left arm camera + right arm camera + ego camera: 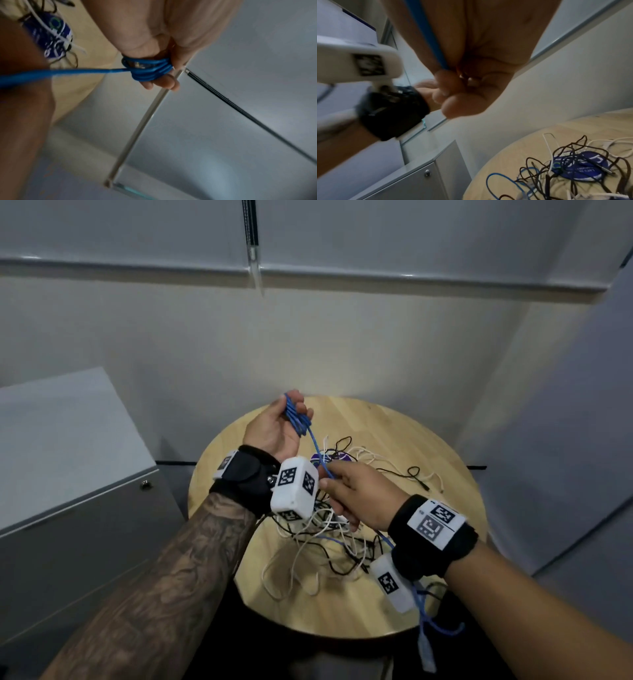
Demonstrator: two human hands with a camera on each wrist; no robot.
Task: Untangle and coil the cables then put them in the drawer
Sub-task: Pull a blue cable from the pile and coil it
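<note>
My left hand (279, 424) is raised palm up over the round wooden table (404, 436) and grips a small coil of blue cable (296, 417), seen wrapped around its fingers (159, 82) as tight loops (149, 69). A straight run of the blue cable (317, 451) leads down to my right hand (349, 494), which pinches it. In the right wrist view the cable (426, 35) runs along the palm into the curled fingers (450, 86). Its loose end (426, 642) hangs off the near table edge. A tangle of black and white cables (329, 539) lies below both hands.
A grey drawer cabinet (68, 474) with a keyhole lock (145, 484) stands left of the table, its drawers shut. A round blue disc (578, 169) lies under the tangle. Walls close in behind and to the right.
</note>
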